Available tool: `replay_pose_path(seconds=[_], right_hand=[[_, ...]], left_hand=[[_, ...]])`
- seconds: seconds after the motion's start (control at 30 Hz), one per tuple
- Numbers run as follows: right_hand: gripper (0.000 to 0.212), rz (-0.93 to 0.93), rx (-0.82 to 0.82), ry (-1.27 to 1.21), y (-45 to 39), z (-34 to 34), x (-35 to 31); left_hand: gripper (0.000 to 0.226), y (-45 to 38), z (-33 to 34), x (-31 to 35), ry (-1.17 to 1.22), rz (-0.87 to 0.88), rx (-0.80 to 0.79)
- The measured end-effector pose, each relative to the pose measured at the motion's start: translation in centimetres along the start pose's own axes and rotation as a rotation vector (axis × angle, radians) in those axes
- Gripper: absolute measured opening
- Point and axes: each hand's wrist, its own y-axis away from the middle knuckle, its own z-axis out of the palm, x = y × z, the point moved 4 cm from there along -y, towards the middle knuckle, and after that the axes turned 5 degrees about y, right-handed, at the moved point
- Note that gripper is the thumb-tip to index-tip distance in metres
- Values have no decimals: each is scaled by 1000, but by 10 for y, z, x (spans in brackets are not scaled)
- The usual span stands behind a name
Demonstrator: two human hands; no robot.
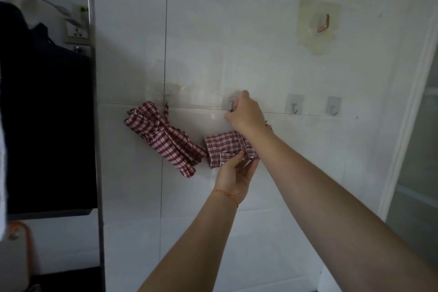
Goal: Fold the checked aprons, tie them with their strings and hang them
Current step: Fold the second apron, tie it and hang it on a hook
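Note:
A folded, tied red-and-white checked apron (163,136) hangs by its string from a small wall hook (166,99) on the white tiled wall. To its right, a second folded checked apron (224,146) is held against the wall. My left hand (237,172) grips its lower edge from beneath. My right hand (246,112) is raised above it, fingers curled at a metal hook (231,105); whether they pinch the apron's string is hidden by the hand.
Two small empty hooks (294,108) (333,109) sit further right on the same tile line. A larger copper-coloured hook (324,23) is mounted higher up. A dark appliance (45,114) stands at the left, a window frame (417,92) at the right.

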Motion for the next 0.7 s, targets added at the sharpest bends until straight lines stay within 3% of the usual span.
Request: replay_pose_path(seconds=[0.13,0.27,0.37,0.43,0.57,0.7], right_hand=[[47,-101,14,167,20,4,16],[50,-212,303,337,52,0,32],[35,-180,559,316,83,-5,52],[17,-97,594,166,104,-5,72],[26,104,272,21,150,38,124],[27,220,-373,-78,207,110,160]], left_hand=[[14,2,-5,-7,18,-19,-27],[17,7,-14,-13,-46,-56,-59],[18,18,-38,-24,-294,-101,89],[19,29,-61,-29,-527,-97,224],[13,50,-106,-32,-879,-25,434],[16,77,-155,-31,-1188,4,497]])
